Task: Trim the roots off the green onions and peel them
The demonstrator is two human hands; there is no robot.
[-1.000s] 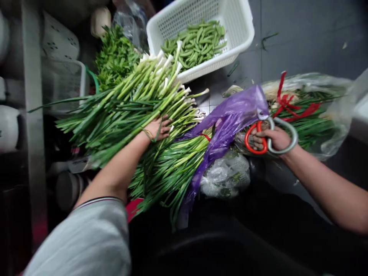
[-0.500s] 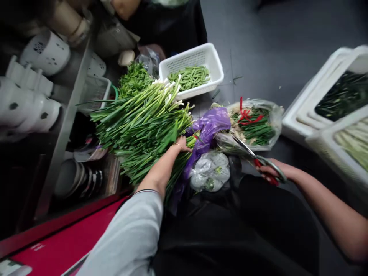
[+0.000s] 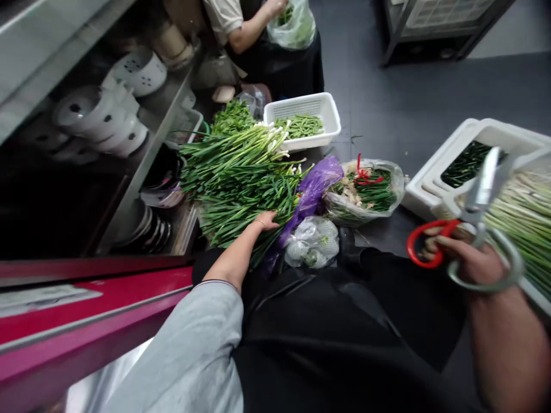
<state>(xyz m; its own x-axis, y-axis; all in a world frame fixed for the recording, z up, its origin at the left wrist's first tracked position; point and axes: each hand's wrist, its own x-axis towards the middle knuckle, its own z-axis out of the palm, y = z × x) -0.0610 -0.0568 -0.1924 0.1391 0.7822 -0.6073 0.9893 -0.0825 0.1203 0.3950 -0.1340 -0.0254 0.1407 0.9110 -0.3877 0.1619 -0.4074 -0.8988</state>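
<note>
Long green stalks with white ends, like green garlic [image 3: 241, 172], lie in a big heap left of the middle. My left hand [image 3: 267, 220] rests on the lower right of this heap, its fingers stretched out and slightly apart among the leaves. At the right, my right hand [image 3: 482, 261] is wrapped round a pair of scissors [image 3: 482, 180] with one red and one grey-green handle loop. Their blades point up and away from me, over the crates. A purple plastic bag [image 3: 316, 180] lies beside the heap, near my left hand.
A white basket [image 3: 333, 117] holds green beans. Leafy herbs [image 3: 232, 117], a clear bag of netted round items [image 3: 312, 244] and a bag of red-tied greens [image 3: 383, 192] lie around. White crates [image 3: 424, 183] stand right, shelves [image 3: 167, 109] left. Another person [image 3: 249, 34] sits behind.
My right hand has come up and to the right with the scissors, nearer the camera. My left hand stays at the heap. The view has tilted up, showing more of the other person.
</note>
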